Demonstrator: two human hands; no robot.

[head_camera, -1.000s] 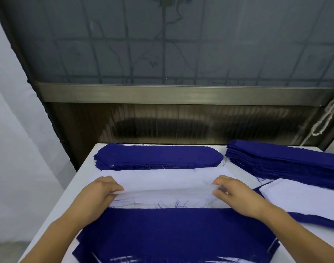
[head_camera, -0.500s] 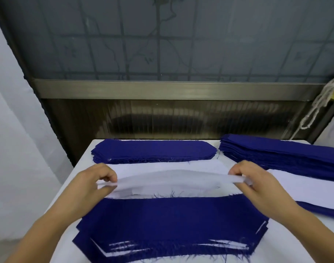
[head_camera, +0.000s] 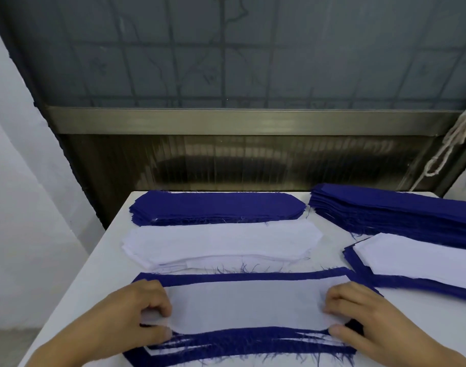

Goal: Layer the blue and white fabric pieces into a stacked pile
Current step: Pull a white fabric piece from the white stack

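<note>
A white piece (head_camera: 249, 304) is being pinched at its ends by the left hand (head_camera: 132, 312) and right hand (head_camera: 359, 312), atop the layered blue-and-white pile (head_camera: 242, 340) at the near table (head_camera: 94, 282) edge. Risk judged: skewed laying, frayed threads snagging, layers being dragged out of line. Blue stacks (head_camera: 218, 207) and white stack (head_camera: 221, 243) are being kept behind, under a barred window (head_camera: 226, 49).

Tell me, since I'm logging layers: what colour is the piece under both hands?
White piece, lying on the blue pile; head view shows it.

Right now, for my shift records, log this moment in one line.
step: laying white piece on layered pile | left hand: grips left end | right hand: grips right end | white stack: behind
</note>
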